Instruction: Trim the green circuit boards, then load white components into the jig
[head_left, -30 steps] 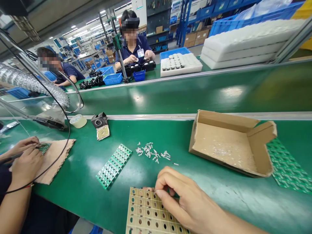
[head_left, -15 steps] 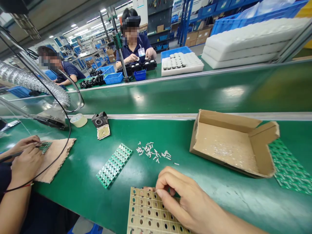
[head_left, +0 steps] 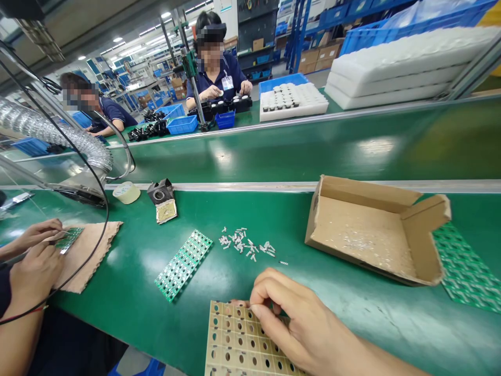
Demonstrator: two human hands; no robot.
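Observation:
A tan circuit board panel (head_left: 234, 349) with rows of round holes is tilted up at the bottom of the view. My left hand (head_left: 239, 302) is mostly hidden behind it, supporting it from below; only a fingertip shows past the top edge, and skin shows through some holes. My right hand (head_left: 301, 318) is closed in a pinch at the panel's top edge, thumb against forefinger. Whatever is between those fingertips is too small to make out. Beyond the hands, small pin strips (head_left: 240, 241) lie scattered on the green table (head_left: 129, 261). A green circuit board panel (head_left: 183, 265) lies to their left.
An open cardboard box (head_left: 364, 235) with tiny clear bits stands at right, partly over green panels (head_left: 469, 269). At left a co-worker's hands (head_left: 37, 261) work at a small board on a brown cloth (head_left: 92, 250). A tape roll (head_left: 126, 192) and soldering-tip cleaner (head_left: 161, 196) sit behind.
My hands and the tan panel stay almost still. The co-worker's hands at left have shifted slightly left, showing more of their board, and the black cable there has moved a little left.

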